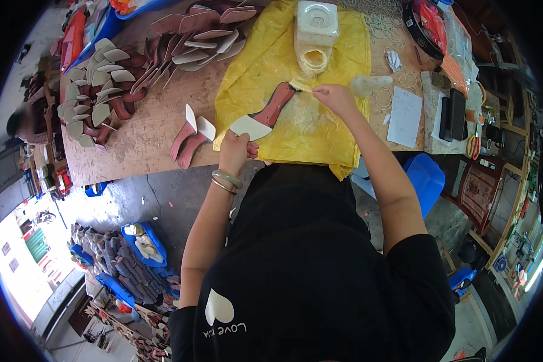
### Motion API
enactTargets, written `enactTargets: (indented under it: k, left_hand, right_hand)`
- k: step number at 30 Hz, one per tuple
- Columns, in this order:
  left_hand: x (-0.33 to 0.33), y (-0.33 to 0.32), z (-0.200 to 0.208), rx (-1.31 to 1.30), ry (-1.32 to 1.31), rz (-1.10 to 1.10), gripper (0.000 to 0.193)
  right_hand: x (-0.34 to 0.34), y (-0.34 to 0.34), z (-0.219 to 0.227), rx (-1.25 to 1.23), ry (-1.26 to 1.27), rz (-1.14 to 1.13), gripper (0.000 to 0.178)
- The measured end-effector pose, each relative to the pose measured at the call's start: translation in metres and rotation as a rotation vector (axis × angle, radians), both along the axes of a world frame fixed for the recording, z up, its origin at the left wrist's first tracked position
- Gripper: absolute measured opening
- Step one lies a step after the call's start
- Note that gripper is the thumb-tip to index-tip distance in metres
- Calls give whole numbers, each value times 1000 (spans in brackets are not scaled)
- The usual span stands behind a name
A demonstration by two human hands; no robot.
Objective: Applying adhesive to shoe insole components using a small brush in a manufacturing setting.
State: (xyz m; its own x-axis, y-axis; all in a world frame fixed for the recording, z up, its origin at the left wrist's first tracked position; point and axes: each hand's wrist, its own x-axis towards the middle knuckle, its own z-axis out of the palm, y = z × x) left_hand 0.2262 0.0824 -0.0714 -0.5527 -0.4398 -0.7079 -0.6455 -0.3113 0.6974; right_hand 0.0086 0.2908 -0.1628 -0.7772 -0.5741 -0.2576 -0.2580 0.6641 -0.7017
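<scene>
My left hand grips the pale toe end of a shoe insole, whose narrow reddish back part points away to the right. In my right hand is a small brush; its bristles meet or hover just over the insole's heel end, and I cannot tell which. Both are above a yellow plastic sheet smeared with whitish residue. Beyond the brush lies a white plastic jug, its round mouth crusted and facing me. Two more insoles lie left of my left hand.
Heaps of similar insoles cover the table's left and far side. On the right are a written paper sheet, a translucent bottle-like piece, a black case, orange-handled scissors and tangled string. A blue bin stands below the table's right edge.
</scene>
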Motion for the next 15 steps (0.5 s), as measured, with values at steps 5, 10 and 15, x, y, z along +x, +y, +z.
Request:
enactTargets:
  k: [5, 10, 15]
  left_hand:
    - [0, 1, -1, 4, 8, -3, 22]
    - [2, 4, -5, -19, 8, -9, 22]
    - [2, 8, -5, -52, 5, -21, 21]
  right_hand:
    - [-18, -24, 15, 75, 102, 199, 26]
    - [-11, -33, 27, 14, 265, 423, 22]
    - [19, -30, 43, -18, 236, 463, 21]
